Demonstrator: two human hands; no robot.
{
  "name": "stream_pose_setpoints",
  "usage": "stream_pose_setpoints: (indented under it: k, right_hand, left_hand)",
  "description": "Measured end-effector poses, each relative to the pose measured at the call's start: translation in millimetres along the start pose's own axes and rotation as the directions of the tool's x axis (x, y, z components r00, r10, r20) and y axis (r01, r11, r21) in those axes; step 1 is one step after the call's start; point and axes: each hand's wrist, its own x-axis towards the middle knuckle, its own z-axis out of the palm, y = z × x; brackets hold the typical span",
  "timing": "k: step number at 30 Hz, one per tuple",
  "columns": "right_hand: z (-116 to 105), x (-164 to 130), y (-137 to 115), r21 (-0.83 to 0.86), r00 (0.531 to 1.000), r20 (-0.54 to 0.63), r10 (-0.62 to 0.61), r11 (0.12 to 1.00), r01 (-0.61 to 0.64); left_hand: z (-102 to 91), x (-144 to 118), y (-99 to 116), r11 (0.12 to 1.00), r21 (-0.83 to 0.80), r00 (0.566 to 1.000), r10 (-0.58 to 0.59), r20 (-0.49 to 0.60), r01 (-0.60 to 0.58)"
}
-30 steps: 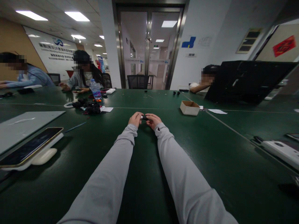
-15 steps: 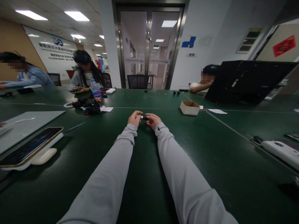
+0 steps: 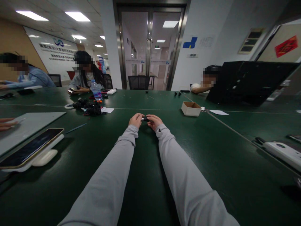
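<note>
— What are they busy with, there in the middle of the frame?

— Both hands meet over the green table (image 3: 211, 163). The left hand (image 3: 135, 120) and the right hand (image 3: 154, 121) pinch a small dark part (image 3: 145, 118) between them, fingers drawn in narrow around it from either side. A pale, shiny bit shows at its left end.

— So what stage would you call it?

— Fitting or twisting two little pieces together, I'd judge, with the part held just above the table. The next move looks to call for a steady grip on one side and a fine turn or push from the other; it's too small for anything rough.

— Can you tell what the part is?

— No. The fingers cover most of it and it's tiny from here. Whether it's one piece or two, I can't say.

— Anything else nearby?

— A small cardboard box (image 3: 190, 108) to the right of centre, a heap of dark parts (image 3: 90, 107) to the upper left beside a water bottle (image 3: 96, 89). A phone (image 3: 29, 147) lies at the left edge, and someone else's fingertips (image 3: 6, 123) poke in above it, cut off by the frame.
</note>
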Motion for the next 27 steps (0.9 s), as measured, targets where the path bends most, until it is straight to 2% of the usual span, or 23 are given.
stream_pose_setpoints:
  k: [3, 11, 15, 27]
  right_hand:
    - [-0.4, 0.5, 0.4, 0.004, 1.0, 0.005, -0.003, 1.0, 0.003]
    - [0.2, -0.2, 0.0, 0.005, 1.0, -0.001, -0.002, 1.0, 0.002]
    - [0.7, -1.0, -0.4, 0.008, 1.0, 0.008, -0.01, 1.0, 0.01]
    - [-0.9, 1.2, 1.0, 0.01, 1.0, 0.013, -0.008, 1.0, 0.008]
  left_hand:
    - [0.4, 0.8, -1.1, 1.0, -0.023, 1.0, 0.011, 0.022, -0.01]
    - [2.2, 1.7, -1.4, 0.995, -0.059, 0.994, -0.08, 0.074, 0.084]
    - [2.2, 2.4, -1.6, 0.997, -0.034, 0.994, -0.066, 0.085, 0.069]
    - [3.8, 1.2, -1.0, 0.99, -0.099, 0.989, -0.085, 0.122, 0.098]
